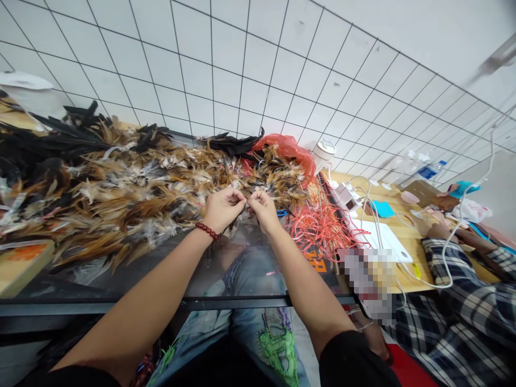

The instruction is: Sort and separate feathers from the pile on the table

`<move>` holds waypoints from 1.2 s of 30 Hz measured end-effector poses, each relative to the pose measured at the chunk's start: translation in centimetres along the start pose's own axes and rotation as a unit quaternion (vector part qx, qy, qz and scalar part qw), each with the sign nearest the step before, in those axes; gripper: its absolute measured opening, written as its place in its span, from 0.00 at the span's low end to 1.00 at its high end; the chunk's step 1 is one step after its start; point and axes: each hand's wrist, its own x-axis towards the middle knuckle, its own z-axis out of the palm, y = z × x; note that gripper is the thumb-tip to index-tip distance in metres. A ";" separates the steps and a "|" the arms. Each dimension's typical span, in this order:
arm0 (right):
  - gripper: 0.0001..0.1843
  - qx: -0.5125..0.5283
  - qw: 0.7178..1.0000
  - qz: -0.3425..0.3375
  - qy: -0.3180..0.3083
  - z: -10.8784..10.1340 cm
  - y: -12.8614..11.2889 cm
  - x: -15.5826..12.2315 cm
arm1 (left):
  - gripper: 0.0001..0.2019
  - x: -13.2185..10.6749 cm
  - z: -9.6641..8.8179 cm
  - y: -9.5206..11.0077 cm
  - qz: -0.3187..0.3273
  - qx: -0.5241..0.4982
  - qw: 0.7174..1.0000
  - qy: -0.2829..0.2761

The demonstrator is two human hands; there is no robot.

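My left hand, a dark red bead bracelet on its wrist, has thumb and forefinger pinched together. Close beside it, my right hand pinches in the same way, the fingertips of both nearly meeting. Whatever lies between them is too small to make out. Both hands are above the dark tabletop, at the front edge of a large heap of brown and cream feathers. A smaller bunch of brown feathers lies just behind my right hand. A small blue object shows beside that hand.
Tangled pink-red strips lie right of my hands. Behind are a red plastic bag and a white lidded container. Black feathers lie left. A co-worker's plaid sleeve is at the right, by a wooden table with white cables.
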 end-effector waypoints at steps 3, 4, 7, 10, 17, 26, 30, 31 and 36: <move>0.15 0.026 0.995 0.086 -0.037 -0.5 -0.4 0.1 | 0.03 -0.3 -0.2 -0.3 0.046 0.064 0.997 0.001; 0.15 0.029 0.992 0.107 -0.052 -0.7 -0.6 0.2 | 0.03 -0.4 -0.3 -0.3 0.063 0.086 0.994 -0.001; 0.14 0.038 0.989 0.125 -0.075 -1.2 -0.8 0.3 | 0.04 -0.5 -0.5 -0.1 0.098 0.121 0.988 -0.012; 0.14 0.043 0.989 0.114 -0.079 -1.3 -1.1 0.2 | 0.07 -0.4 -0.5 0.4 0.105 0.109 0.989 -0.003; 0.17 0.067 0.987 0.105 -0.105 -1.4 -1.7 -0.1 | 0.06 0.1 -1.0 0.6 0.135 0.133 0.982 -0.022; 0.17 0.029 0.995 0.070 -0.062 -1.1 -0.9 0.1 | 0.06 0.6 -1.6 0.6 0.145 0.182 0.970 -0.076; 0.18 0.014 0.997 0.056 -0.059 -1.2 -0.4 0.3 | 0.04 0.9 -2.0 0.6 0.103 0.165 0.967 -0.167; 0.18 0.013 0.996 0.052 -0.065 -1.2 -0.3 0.4 | 0.05 0.9 -2.0 0.6 0.080 0.141 0.973 -0.161; 0.15 0.003 0.998 -0.041 -0.042 -1.8 0.4 1.2 | 0.10 1.0 -2.1 0.9 -0.089 0.044 0.983 -0.153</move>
